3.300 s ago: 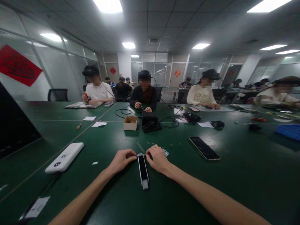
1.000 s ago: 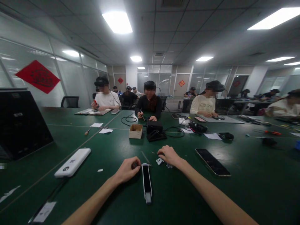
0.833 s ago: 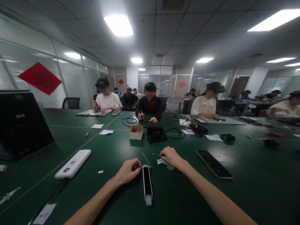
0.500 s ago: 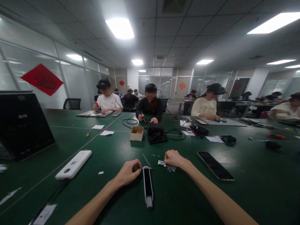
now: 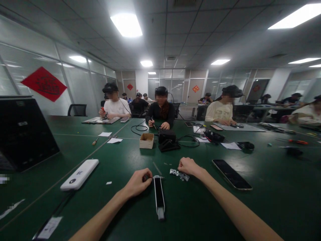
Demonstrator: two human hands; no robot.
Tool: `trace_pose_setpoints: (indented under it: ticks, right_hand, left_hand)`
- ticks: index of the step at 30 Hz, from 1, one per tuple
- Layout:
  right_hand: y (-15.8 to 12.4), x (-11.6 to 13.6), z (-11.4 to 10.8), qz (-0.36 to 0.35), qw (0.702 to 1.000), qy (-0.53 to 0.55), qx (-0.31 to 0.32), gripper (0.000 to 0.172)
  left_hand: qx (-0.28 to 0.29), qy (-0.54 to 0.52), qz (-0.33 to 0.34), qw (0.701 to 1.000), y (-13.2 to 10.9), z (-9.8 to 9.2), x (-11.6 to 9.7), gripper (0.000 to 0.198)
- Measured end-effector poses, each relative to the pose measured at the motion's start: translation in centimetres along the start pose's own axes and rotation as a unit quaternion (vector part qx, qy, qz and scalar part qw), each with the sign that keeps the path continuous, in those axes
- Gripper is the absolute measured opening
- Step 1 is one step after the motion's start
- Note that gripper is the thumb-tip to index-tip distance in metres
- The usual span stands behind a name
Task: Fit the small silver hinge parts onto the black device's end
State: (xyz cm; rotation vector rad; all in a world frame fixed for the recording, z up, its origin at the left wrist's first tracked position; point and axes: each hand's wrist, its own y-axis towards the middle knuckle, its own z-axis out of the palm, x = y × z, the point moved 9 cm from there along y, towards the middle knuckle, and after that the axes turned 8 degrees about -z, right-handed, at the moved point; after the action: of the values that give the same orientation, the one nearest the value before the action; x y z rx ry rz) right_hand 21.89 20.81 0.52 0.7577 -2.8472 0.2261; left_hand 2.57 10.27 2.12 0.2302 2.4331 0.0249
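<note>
**Slim black device lay lengthwise between two bunched hands**

A slim black device (image 5: 159, 195) lay flat on the green table (image 5: 250, 214), straight in front of the person. Its long axis ran away from the person, almost straight up the picture. Its grey, plug-like end pointed back toward the person, and its far end carried a thin silvery edge.

The left hand (image 5: 139, 180) rested on the table just left of that far end. Its fingers were curled in together, with the thumb meeting the fingertips at the device's far left corner. Whether they pinched anything small there could not be told.

The right hand (image 5: 188, 166) sat beyond and to the right of the device, apart from it, knuckles up and fingers bunched together. Its fingertips came down at a cluster of small metal parts (image 5: 179, 174) lying just right of the device's far end. Whether one of them was gripped could not be told.

A dark smartphone (image 5: 232, 178) lay face up farther right. A white power bank (image 5: 79, 174) lay well to the left. Beyond the hands stood a small cardboard box (image 5: 146, 140) beside a black unit (image 5: 168, 140) with cables. Other people sat working along the table's far side.
</note>
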Motion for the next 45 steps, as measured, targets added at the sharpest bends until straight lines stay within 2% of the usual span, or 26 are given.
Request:
trace_pose_setpoints:
  ticks: [6,10,15,21,27,36,40,45]
  right_hand:
    - [0.0,-0.3,0.0,-0.009,1.000,0.014,-0.002,0.017]
    - [-0.3,0.3,-0.7,-0.048,0.999,0.005,-0.020,0.023]
    - [-0.4,0.9,-0.7,-0.084,0.996,-0.008,-0.008,0.018]
    - [0.0,0.4,0.4,-0.059,0.998,0.004,0.022,0.015]
    - [-0.4,0.4,1.0,-0.042,0.996,0.052,0.052,0.020]
    - [-0.5,0.6,1.0,-0.043,0.996,0.060,0.041,0.024]
    - [-1.0,1.6,-0.4,-0.067,0.996,0.057,-0.008,0.020]
    - [-2.5,6.3,-2.1,-0.168,0.978,0.069,-0.107,0.011]
  left_hand:
    - [0.007,-0.007,0.003,1.000,0.0,0.1,0.2,0.018]
    - [0.006,-0.005,0.006,1.000,0.1,0.1,0.3,0.017]
    - [0.005,-0.006,0.007,1.000,0.1,0.1,0.4,0.018]
    - [0.003,0.005,0.005,1.000,0.1,0.2,0.3,0.018]
    - [0.003,0.001,0.002,1.000,0.1,0.2,0.2,0.017]
    - [0.011,-0.014,-0.003,1.000,0.1,0.3,0.5,0.018]
    - [0.006,-0.005,-0.003,1.000,0.0,0.1,0.2,0.017]
    - [-0.003,0.008,-0.003,1.000,0.0,0.1,0.1,0.016]
